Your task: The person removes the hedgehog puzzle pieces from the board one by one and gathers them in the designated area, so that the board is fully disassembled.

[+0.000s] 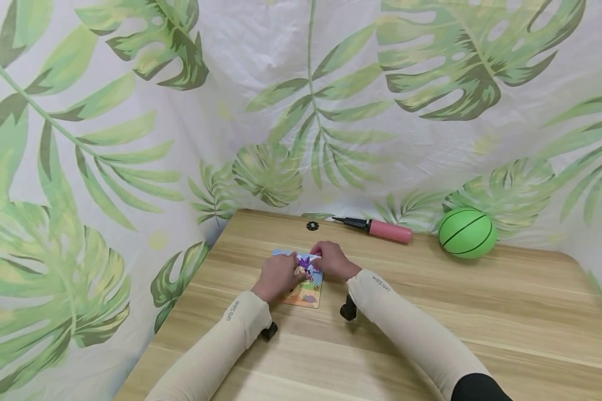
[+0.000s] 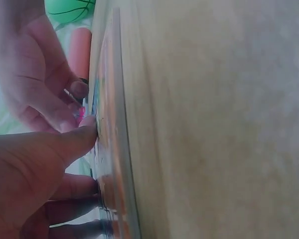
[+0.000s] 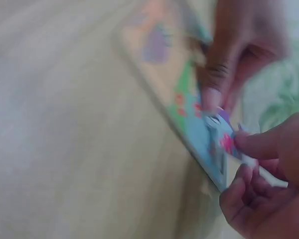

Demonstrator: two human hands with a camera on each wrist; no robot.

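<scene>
A thin, colourful picture puzzle board [image 1: 301, 301] lies on the table under both hands. My left hand [image 1: 277, 277] rests over its left side, thumb and fingertips pressing on the picture in the left wrist view. At the upper right corner, my right hand [image 1: 333, 260] pinches a small puzzle piece [image 3: 226, 140] with a pink flower on it, between thumb and fingers. In the right wrist view this piece is tilted over the board's corner, with the left thumb at its edge. The hands hide much of the upper picture.
Behind the board a small black round chip [image 1: 312, 225] lies on the wooden table [image 1: 406, 312]. A pink hand pump [image 1: 390, 231] with a black nozzle lies near the back edge, and a green ball [image 1: 467, 233] sits to its right. A leaf-patterned cloth [image 1: 341, 139] hangs behind.
</scene>
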